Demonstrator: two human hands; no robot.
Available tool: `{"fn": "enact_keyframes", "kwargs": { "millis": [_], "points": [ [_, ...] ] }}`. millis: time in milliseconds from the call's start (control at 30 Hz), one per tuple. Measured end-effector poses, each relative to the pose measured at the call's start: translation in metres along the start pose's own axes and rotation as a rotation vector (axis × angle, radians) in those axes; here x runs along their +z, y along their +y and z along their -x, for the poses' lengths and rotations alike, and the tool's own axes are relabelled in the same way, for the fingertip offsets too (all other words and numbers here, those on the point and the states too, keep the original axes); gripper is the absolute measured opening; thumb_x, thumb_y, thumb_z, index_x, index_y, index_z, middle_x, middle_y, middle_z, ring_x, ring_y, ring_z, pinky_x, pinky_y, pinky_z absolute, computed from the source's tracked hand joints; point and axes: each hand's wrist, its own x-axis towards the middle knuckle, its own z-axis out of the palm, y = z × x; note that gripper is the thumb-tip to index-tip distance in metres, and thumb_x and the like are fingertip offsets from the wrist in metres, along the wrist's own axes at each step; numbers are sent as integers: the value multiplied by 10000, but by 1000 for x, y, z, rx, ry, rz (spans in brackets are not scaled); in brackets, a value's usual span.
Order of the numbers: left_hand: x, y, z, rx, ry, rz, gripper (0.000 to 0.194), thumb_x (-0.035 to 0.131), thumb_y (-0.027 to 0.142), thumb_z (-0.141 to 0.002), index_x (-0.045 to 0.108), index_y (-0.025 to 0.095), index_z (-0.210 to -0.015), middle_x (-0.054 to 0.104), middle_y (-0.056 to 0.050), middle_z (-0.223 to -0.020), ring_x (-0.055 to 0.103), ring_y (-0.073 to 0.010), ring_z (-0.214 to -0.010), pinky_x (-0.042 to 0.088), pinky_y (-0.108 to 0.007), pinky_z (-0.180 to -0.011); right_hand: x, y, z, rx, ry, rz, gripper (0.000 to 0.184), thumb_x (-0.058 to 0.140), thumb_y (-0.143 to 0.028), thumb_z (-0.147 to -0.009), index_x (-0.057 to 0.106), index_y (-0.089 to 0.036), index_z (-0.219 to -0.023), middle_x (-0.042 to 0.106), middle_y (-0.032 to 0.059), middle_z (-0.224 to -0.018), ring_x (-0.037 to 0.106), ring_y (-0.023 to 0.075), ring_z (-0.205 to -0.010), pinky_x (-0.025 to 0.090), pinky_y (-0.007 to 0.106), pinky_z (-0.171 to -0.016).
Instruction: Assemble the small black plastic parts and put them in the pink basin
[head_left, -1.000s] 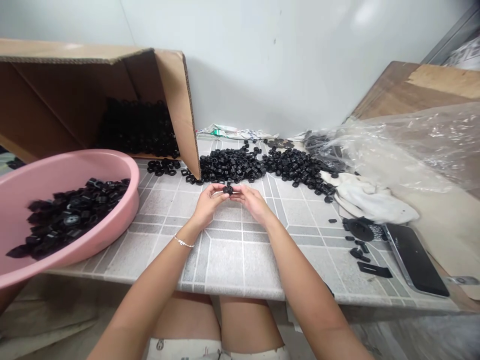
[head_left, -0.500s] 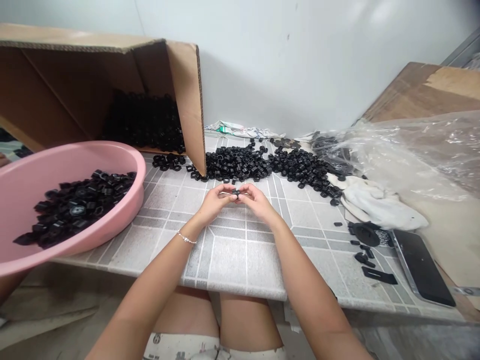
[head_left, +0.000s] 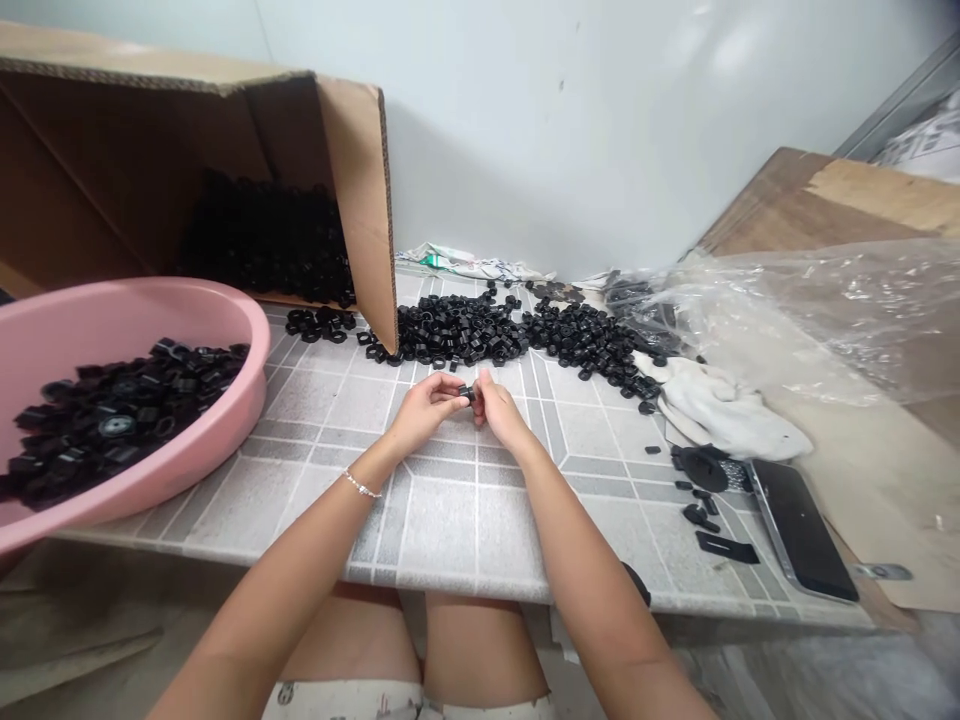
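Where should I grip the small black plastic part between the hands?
Pinch the small black plastic part across its outer sides, coming from both sides like the left hand and right hand. It is tiny beside the hands, so only a fingertip hold fits.

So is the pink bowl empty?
No, a heap of small black parts lies inside the pink bowl.

Pink basin (head_left: 251, 345); black plastic pieces (head_left: 457, 330); bench (head_left: 442, 530) in pale grey tile pattern, darker bands; brown cardboard box (head_left: 356, 200).
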Motion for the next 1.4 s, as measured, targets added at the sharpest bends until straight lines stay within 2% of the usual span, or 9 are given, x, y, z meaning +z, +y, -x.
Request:
{"fn": "enact_keyframes", "kwargs": {
  "millis": [133,300,400,567,700,833,1000,1200,1400],
  "points": [
    [-7,-4,-2,-9,49,36,341,762,330,-673,647,154,-941,688,-66,-916,644,-192,-882,501,-351,-851,-3,-5,2,-60,-62,-128,478,493,-666,-805,573,-227,-976,585,0,-777,565,137,-620,479,285,-641],
    [-7,-10,0,-53,-6,56,315,742,348,-691,649,145,-912,684,-70,-906,644,-189,-844,511,-366,-831,1,-4,11,-171,-15,185,357,412,-581,-893,549,-253,-928,556,-9,-731,529,164,-673,441,310,-698],
    [-2,-7,3,67,-15,-87,250,723,268,-695,660,160,-911,671,-67,-922,635,-199,-877,499,-384,-872,5,2,9,-129,36,205,438,359,-619,-897,567,-239,-827,548,7,-684,526,182,-688,433,318,-694],
    [2,1,7,304,-39,-229,264,623,202,-774,662,203,-1035,651,-74,-1076,596,-208,-1042,451,-380,-979,13,6,1,60,42,-110,562,359,-725,-837,552,-203,-768,421,-26,-528,435,134,-478,379,271,-472],
    [2,-1,4,224,33,-95,270,670,237,-749,642,167,-1008,659,-78,-1023,632,-200,-974,480,-370,-946,16,2,3,-26,51,-147,548,344,-728,-841,512,-211,-772,501,-8,-621,478,122,-511,413,262,-492],
    [-2,-3,0,103,123,10,305,725,321,-710,628,153,-946,670,-64,-962,640,-183,-895,506,-349,-877,13,-7,11,-174,55,102,390,382,-601,-901,507,-231,-897,556,0,-754,521,143,-631,438,285,-623],
    [-7,0,0,10,7,54,365,754,380,-682,651,134,-932,679,-59,-893,634,-177,-841,511,-351,-838,10,-12,17,-301,97,320,334,358,-521,-933,503,-229,-859,542,3,-755,505,167,-699,388,297,-678],
    [-3,4,4,235,21,-124,301,768,315,-673,660,161,-907,649,-50,-904,608,-161,-851,492,-318,-835,19,0,9,-126,169,43,551,256,-668,-895,468,-218,-656,444,-11,-565,425,149,-554,348,277,-556],
    [2,5,5,43,-34,76,314,719,390,-727,593,137,-865,610,-17,-755,581,-119,-708,487,-269,-720,14,-9,17,-289,116,235,410,315,-588,-923,468,-238,-776,555,-6,-698,506,166,-657,360,282,-640]
  ]
}}
